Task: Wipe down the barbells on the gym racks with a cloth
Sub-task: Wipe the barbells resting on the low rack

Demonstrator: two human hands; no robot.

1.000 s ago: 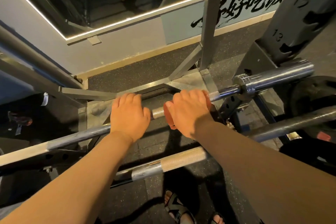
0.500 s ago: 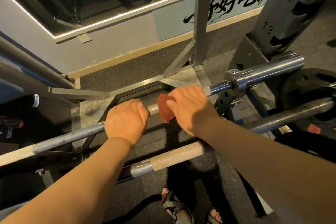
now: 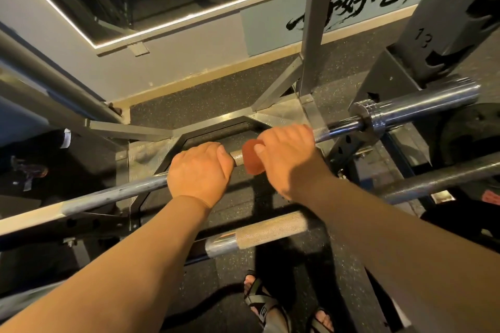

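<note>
The right hand is curling round the cloth on the racked bar, rubbing just beside the left hand, which is clenching the bare bar, and the cloth, mostly hidden 1 second ago, is now bulging past the thumb, so wiping is progressing.

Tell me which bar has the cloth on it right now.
The upper barbell with the chrome sleeve: the right hand wraps the red cloth round it, the left hand holds it bare. The knurled bar nearer the feet is untouched.
</note>
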